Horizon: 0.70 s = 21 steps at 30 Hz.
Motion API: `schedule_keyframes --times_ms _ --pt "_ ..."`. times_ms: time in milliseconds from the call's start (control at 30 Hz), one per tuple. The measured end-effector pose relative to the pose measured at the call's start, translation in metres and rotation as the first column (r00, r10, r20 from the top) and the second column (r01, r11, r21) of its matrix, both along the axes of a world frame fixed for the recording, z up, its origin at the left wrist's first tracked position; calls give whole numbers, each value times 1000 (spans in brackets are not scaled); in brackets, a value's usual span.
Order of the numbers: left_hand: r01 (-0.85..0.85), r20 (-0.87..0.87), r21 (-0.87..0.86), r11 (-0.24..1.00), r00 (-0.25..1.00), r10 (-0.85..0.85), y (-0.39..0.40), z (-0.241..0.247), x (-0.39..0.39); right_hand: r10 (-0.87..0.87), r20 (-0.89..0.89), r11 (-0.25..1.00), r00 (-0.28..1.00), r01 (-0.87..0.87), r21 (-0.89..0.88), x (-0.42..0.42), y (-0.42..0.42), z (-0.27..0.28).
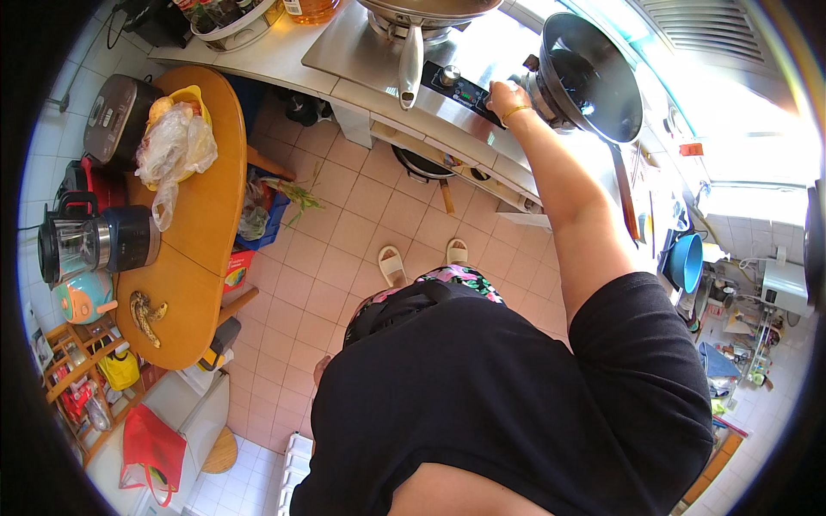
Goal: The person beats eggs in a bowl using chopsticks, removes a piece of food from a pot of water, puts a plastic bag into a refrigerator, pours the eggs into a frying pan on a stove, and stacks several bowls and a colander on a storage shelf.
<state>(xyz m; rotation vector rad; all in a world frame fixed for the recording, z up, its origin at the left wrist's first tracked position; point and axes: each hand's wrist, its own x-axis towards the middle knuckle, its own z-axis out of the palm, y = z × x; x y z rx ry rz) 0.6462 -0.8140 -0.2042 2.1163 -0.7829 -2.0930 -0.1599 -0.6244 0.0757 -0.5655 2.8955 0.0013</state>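
Observation:
My right hand (510, 100) is at the right end of the gas stove's control panel (461, 90), its fingers curled over the spot where a second knob may be; the fingertips are hidden. A round control knob (450, 76) shows at the panel's left part. Just right of my hand, a dark wok (590, 77) sits on the right burner, its wooden handle (624, 193) pointing towards me. On the left burner stands another pan with a metal handle (410, 68). My left hand (321, 369) hangs low beside my body, mostly hidden by my black shirt.
A wooden table (193, 251) on the left holds a blender (97, 238), a rice cooker (116, 122), a yellow basket (205, 106) with plastic bags and spotted bananas (147, 316). Below the counter, a pan (423, 164) rests on a shelf. A blue crate (274, 222) stands beside the table.

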Motion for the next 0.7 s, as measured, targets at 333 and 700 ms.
schedule_keyframes --times_ms 333,700 --pt "-43 -20 14 999 999 44 -2 16 -4 -38 13 999 999 38 4 -12 4 -16" --pt "222 -20 -80 972 974 -224 -24 37 -47 -494 174 642 852 492 -587 -32 19 -81"
